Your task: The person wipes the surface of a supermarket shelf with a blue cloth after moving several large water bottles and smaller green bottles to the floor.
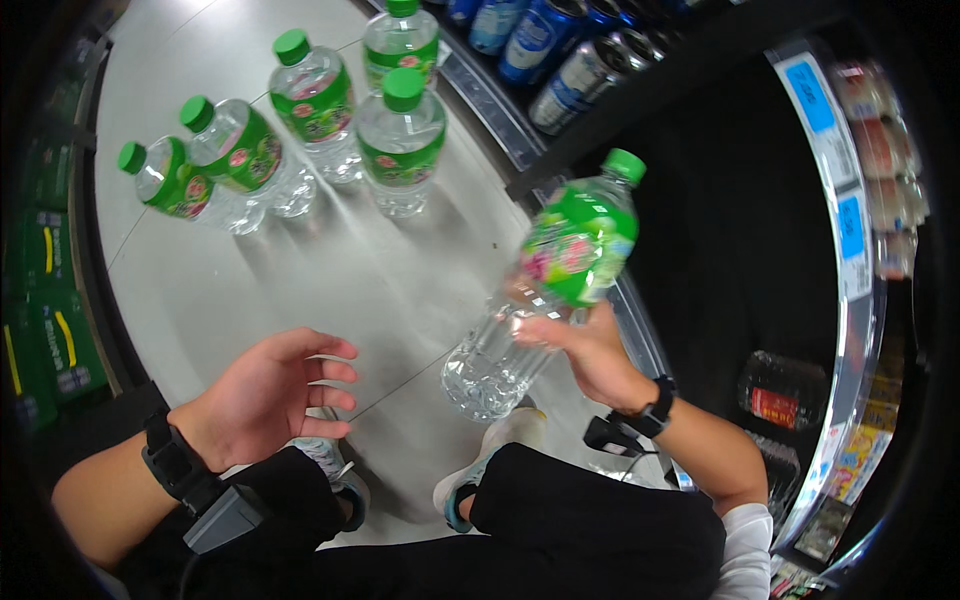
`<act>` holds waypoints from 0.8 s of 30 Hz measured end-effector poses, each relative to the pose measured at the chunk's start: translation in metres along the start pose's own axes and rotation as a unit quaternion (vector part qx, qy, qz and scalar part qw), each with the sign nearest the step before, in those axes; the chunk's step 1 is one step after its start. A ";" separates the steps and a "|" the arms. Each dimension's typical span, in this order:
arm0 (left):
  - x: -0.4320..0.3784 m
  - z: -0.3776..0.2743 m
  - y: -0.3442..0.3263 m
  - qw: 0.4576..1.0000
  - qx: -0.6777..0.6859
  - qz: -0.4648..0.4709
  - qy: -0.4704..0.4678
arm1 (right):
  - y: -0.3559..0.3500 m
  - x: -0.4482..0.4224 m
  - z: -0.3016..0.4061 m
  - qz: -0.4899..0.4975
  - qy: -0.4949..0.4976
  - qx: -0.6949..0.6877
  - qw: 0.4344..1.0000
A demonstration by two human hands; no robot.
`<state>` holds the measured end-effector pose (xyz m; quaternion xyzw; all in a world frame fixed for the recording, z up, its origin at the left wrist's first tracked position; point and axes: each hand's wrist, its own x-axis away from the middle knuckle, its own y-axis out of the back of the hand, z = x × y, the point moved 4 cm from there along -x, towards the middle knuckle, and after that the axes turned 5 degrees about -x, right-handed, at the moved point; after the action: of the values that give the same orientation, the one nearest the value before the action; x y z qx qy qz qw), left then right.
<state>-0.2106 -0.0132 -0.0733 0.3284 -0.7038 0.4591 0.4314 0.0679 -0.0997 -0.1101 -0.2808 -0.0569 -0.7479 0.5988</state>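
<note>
My right hand [592, 352] is wrapped around the lower half of a clear plastic bottle [581, 240] with a green cap and a green fruit-printed label. The bottle leans, its cap up and to the right, in front of the shelf's edge. Over the floor on the left, my left hand [277, 397] holds nothing, its fingers apart and slightly curled. Beyond it several matching bottles stand on the floor, among them a front bottle [401, 150], one at the left end [176, 180] and one at the back [403, 45]. A black strap circles each wrist.
A dark shelf recess [720, 202] lies on the right, holding a wrapped pack [784, 390] near its front. Blue cans [536, 45] fill the shelf at the top. Price tags line a shelf edge [832, 180]. Green cartons [64, 337] are stacked at the left. My shoes [495, 442] rest on the tiled floor [315, 277].
</note>
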 end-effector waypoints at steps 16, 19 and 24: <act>0.071 0.067 0.076 0.936 0.274 -0.190 -0.109 | -0.161 -0.150 -0.064 0.105 0.436 0.267 0.853; 0.077 0.079 0.080 0.921 0.308 -0.206 -0.123 | -0.169 -0.171 -0.066 0.087 0.438 0.216 0.868; 0.075 0.080 0.082 0.913 0.292 -0.267 -0.099 | -0.177 -0.189 -0.065 0.093 0.402 0.192 0.890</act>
<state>-0.3364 -0.0626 -0.0513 0.6594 -0.4636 0.4765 0.3510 -0.0953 0.0854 -0.2125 0.1607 0.0723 -0.7124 0.6793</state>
